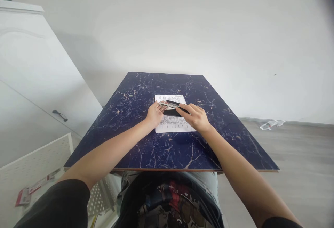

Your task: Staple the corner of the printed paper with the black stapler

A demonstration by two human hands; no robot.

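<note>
A black stapler (173,112) with a silver metal rail is held spread open over printed paper sheets (167,128). My right hand (196,117) grips its rear end, fingers closed around it from the right. My left hand (154,114) is at the front end, palm turned partly up, with its fingers closed about the tip of the rail. Whether staples lie between the left fingers is too small to tell. The sheets lie flat on the table, partly covered by the stapler and both hands.
The dark blue marble-patterned table (167,151) has its front edge close to my body. A white cabinet (39,64) stands at the left, above a white perforated rack (47,151) holding red-and-white packets (26,195). Clear plastic packaging (271,124) lies on the floor at right.
</note>
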